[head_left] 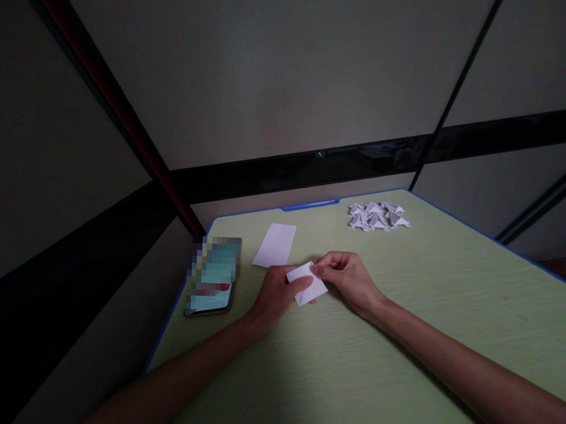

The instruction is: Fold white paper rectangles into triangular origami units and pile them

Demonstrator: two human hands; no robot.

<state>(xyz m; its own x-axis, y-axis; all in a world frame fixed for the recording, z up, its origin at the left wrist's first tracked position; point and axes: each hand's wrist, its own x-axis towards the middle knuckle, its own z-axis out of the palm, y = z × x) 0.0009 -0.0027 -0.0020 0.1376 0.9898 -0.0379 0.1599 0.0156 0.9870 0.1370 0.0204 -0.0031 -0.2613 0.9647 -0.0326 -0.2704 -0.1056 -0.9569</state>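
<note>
A small folded piece of white paper point(312, 292) is held above the middle of the table, with crease lines across its face. My left hand point(276, 293) grips its left side, thumb pressed on top and fingers mostly hidden beneath. At its upper right corner, my right hand point(348, 277) pinches the edge between thumb and index finger. Just behind my left hand lies a flat white sheet of paper point(276, 244). Several folded white paper figures point(375, 216) sit in two rows toward the far right of the table.
The light green table point(451, 298) has a blue rim and a blue strip point(311, 205) at its far edge. A phone point(213, 277) with a lit, partly blurred screen lies at the left edge. Behind the table stand grey panels point(287, 82) with a glossy black band.
</note>
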